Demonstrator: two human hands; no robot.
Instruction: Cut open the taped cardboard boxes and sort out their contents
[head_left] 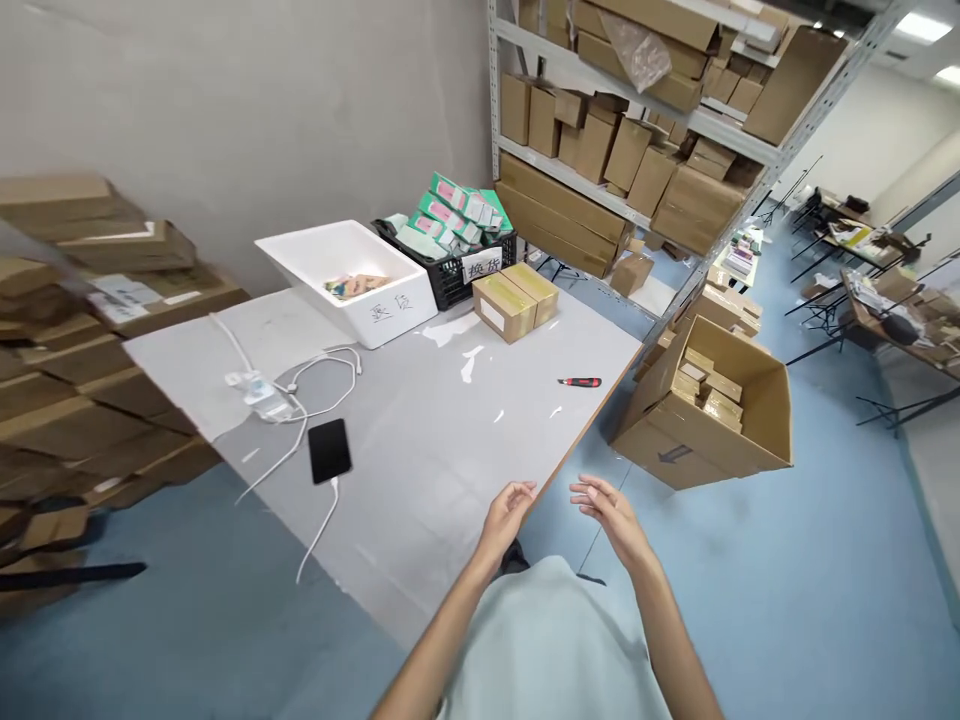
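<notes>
My left hand (506,510) hovers at the near edge of the grey table (420,440), fingers loosely curled and apart, holding nothing. My right hand (606,505) floats just off the table edge over the blue floor, fingers spread, empty. The two hands face each other a short gap apart. A black phone (329,450) on a white cable (319,525) lies to the left of my hands. A red and black utility knife (580,382) rests near the table's right edge. Two taped brown boxes (516,300) stand further back.
A white foam bin (352,280) and a black crate of green packets (450,235) sit at the table's back. An open carton of small boxes (712,410) stands on the floor at right. Metal shelving (637,130) with cartons rises behind. Flattened cardboard (67,330) is stacked at left.
</notes>
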